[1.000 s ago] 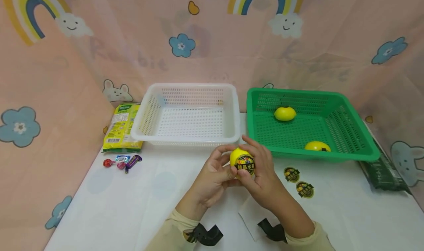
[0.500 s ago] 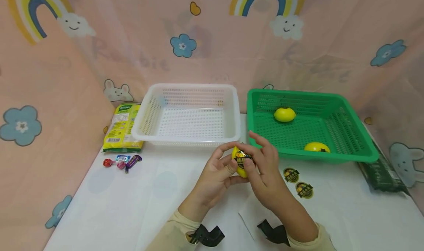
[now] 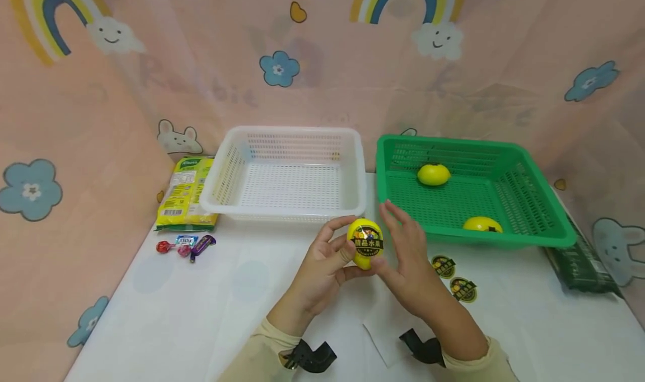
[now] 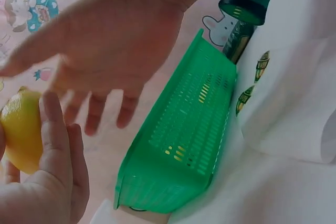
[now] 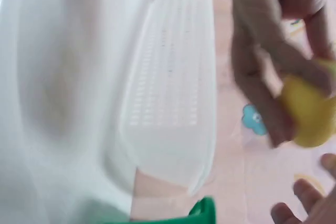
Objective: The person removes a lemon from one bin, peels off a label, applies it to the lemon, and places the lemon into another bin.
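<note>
A yellow lemon (image 3: 360, 261) bearing a round black-and-gold sticker (image 3: 367, 241) is held up over the table, its label facing the head camera. My left hand (image 3: 319, 273) grips it from the left, thumb in front and fingers curled behind. My right hand (image 3: 410, 275) is just to its right, fingers extended and spread, thumb tip at the lemon's lower right edge. In the left wrist view the right hand (image 4: 115, 45) shows a gap from the lemon (image 4: 23, 129). Blurred in the right wrist view, the left hand's fingers (image 5: 268, 51) wrap the fruit.
Behind the hands stand a white basket (image 3: 282, 211) and a green basket (image 3: 478, 237) with two lemons (image 3: 433, 175). Two loose stickers (image 3: 443, 266) and a white paper sheet (image 3: 388, 329) lie nearby. Wrapped sweets (image 3: 201, 248), a yellow packet (image 3: 186, 197) and a dark green packet (image 3: 579, 267) flank them.
My right hand has let go of the lemon and drawn slightly right, fingers straightening. The lemon has been turned so its sticker shows fully; my left hand keeps holding it.
</note>
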Motion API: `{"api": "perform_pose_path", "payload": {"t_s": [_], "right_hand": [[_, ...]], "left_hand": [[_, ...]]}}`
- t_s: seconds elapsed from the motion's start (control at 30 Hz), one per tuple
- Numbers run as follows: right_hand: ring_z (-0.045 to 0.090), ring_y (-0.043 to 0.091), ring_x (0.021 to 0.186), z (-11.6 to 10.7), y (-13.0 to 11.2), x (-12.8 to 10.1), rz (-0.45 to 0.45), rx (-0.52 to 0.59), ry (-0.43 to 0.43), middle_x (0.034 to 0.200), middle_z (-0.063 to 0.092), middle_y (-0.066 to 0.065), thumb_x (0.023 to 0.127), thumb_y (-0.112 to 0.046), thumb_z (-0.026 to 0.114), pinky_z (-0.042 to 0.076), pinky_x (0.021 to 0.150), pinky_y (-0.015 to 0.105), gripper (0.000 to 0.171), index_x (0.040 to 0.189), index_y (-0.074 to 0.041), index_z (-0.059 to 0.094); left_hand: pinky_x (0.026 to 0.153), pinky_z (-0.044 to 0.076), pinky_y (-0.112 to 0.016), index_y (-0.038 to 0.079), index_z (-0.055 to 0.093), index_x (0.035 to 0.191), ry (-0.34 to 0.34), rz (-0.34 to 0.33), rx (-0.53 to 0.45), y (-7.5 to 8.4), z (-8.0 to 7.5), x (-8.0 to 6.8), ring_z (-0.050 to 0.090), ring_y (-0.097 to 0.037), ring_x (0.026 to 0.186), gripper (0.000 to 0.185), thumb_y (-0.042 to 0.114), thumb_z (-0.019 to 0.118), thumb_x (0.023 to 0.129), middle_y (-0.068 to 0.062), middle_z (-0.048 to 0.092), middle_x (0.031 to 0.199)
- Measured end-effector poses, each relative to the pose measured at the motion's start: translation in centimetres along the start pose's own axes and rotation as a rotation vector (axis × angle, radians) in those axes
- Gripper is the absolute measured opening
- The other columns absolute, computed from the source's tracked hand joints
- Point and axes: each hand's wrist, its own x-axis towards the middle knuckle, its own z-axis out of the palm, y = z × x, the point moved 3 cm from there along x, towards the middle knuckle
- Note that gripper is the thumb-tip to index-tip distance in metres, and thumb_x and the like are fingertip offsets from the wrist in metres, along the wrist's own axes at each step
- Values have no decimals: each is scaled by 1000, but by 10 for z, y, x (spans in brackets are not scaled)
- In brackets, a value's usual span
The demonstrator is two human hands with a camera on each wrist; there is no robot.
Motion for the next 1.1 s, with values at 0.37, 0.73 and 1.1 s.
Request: {"api": "perform_pose_path", "payload": {"t_s": [0.37, 0.73, 1.1], "right_hand": [[27, 40, 146, 21, -5, -1, -123, 96, 109, 160, 41, 14, 101, -6, 56, 30, 102, 65, 31, 131, -15, 59], [19, 41, 151, 20, 5, 1, 80, 101, -53, 167, 32, 13, 99, -23, 63, 27, 109, 73, 53, 149, -12, 45], [17, 39, 151, 9, -9, -6, 12, 38, 27, 169, 25, 10, 111, -15, 47, 29, 106, 70, 50, 161, -18, 40]], "left_hand": [[83, 60, -32, 8, 30, 156, 9, -19, -12, -8, 1, 0, 70, -13, 96, 87, 40, 75, 88, -1, 69, 122], [82, 60, -30, 19, 42, 146, 50, -98, -74, -11, -3, 1, 69, -14, 92, 39, 6, 53, 111, -4, 70, 113], [81, 62, -33, 14, 43, 138, 45, -43, -58, -12, 4, 0, 73, -16, 93, 36, 5, 59, 106, -4, 72, 117]]}}
